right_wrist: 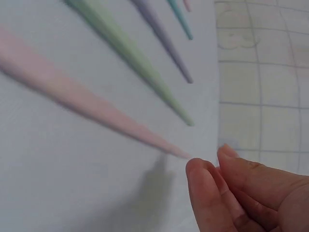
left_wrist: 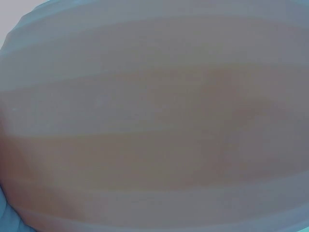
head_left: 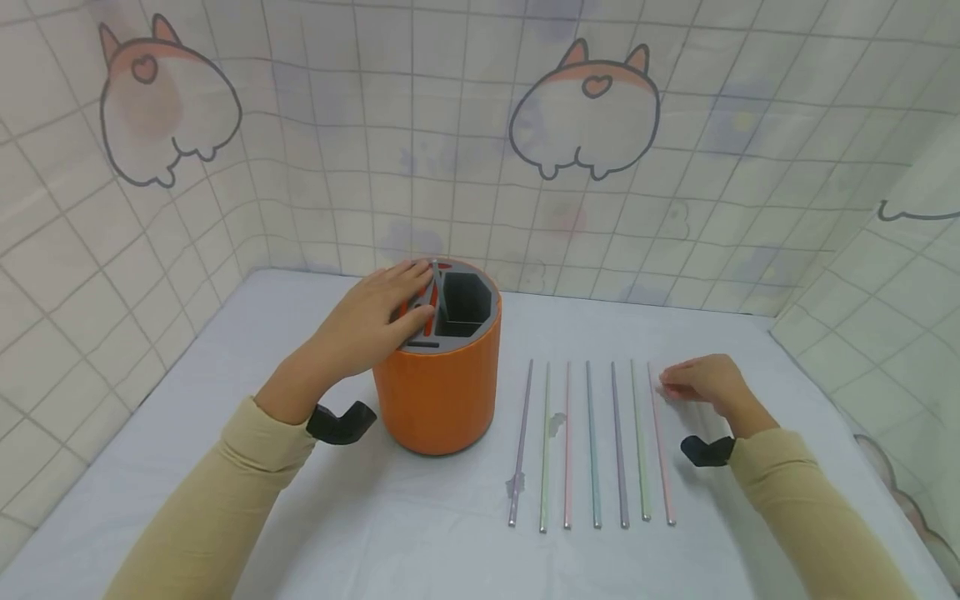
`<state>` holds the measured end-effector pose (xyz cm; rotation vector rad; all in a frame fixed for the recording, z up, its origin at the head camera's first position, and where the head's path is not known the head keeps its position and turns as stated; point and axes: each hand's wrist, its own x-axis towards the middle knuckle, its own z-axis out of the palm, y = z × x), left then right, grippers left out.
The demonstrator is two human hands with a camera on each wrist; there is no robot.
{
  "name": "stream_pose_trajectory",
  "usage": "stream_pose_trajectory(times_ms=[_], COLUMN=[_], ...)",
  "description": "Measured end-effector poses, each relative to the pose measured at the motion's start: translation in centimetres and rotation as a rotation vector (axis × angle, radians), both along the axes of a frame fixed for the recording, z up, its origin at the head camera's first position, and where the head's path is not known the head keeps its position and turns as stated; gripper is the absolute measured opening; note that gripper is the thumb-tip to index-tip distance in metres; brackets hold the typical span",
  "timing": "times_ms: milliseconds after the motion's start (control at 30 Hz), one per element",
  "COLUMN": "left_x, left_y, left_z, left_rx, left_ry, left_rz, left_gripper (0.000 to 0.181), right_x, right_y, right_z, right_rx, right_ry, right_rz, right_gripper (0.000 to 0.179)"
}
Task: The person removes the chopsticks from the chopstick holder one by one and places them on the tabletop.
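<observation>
An orange round desk organizer (head_left: 438,400) with a grey slotted top stands upright left of centre. My left hand (head_left: 375,312) rests on its top, fingers laid over the grey rim and thumb reaching toward the dark compartment. The organizer's side (left_wrist: 159,116) fills the left wrist view, blurred. Several thin pastel sticks lie side by side on the right. My right hand (head_left: 705,383) is at the far end of the rightmost pink stick (head_left: 662,450). In the right wrist view its loosely bent fingers (right_wrist: 205,193) are right by the pink stick's tip, with thumb and forefinger apart.
The other sticks, among them a green one (head_left: 641,442) and a teal one (head_left: 592,446), lie roughly parallel on the white tabletop (head_left: 420,517). Grid-patterned cloth (head_left: 465,192) with cartoon animals hangs behind the table and along both sides.
</observation>
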<state>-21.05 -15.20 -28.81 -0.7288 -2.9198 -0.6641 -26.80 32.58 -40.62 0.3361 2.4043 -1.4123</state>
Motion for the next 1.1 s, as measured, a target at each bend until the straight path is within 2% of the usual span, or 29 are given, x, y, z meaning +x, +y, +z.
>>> stream_pose_trajectory(times_ms=[133,333,467,567,767,900,1100], left_x=[0.0,-0.1,-0.1,-0.1,0.1,0.1,-0.1], left_y=[0.0,-0.1,-0.2,-0.2,-0.1,0.0,0.2], left_z=[-0.1,0.0,0.0,0.0,0.0,0.1,0.1], left_rx=[0.007,-0.001,-0.015,-0.019,-0.013,-0.012,-0.015], left_ry=[0.014,0.016,0.005,-0.004,-0.007,-0.005,-0.001], left_rz=[-0.004,0.002,0.001,0.001,0.000,-0.003,-0.005], left_gripper=[0.060,0.060,0.061,0.061,0.061,0.061,0.061], right_x=[0.4,1.2,1.5,1.8,2.1,2.2,2.4], right_y=[-1.9,-7.0,-10.8,-13.7,-18.4,-20.5,-23.1], right_z=[2.3,7.1,9.9,11.4,12.9,13.1,13.1], right_rx=[-0.075,-0.126,-0.219,-0.278,-0.306,-0.319,-0.275], right_ry=[0.130,0.347,0.411,0.444,0.487,0.481,0.486], right_rz=[-0.016,0.011,0.073,0.142,0.251,0.299,0.343], right_gripper=[0.054,0.057,0.056,0.051,0.041,0.037,0.036])
